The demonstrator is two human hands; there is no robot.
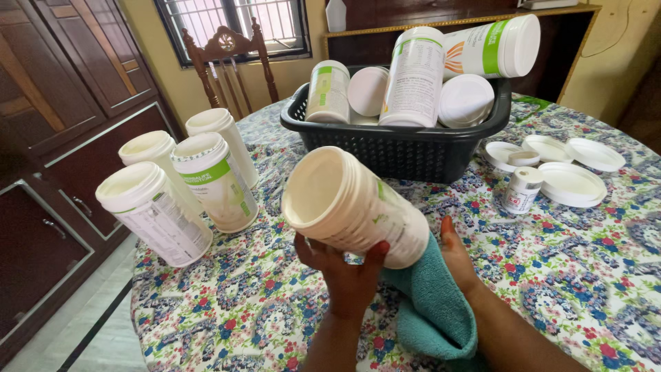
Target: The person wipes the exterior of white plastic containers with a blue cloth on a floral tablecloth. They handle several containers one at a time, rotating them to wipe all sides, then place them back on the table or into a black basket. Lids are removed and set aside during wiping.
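Observation:
My left hand grips a white lidless plastic canister from below, tilted on its side with its open mouth facing up-left. My right hand presses a teal cloth against the canister's base end; most of that hand is hidden behind the cloth. Both hands hover just above the floral tablecloth near the table's front.
Several open white canisters stand upright at the left. A dark plastic basket behind holds more canisters. Loose white lids and a small white bottle lie at the right. A wooden chair stands beyond the table.

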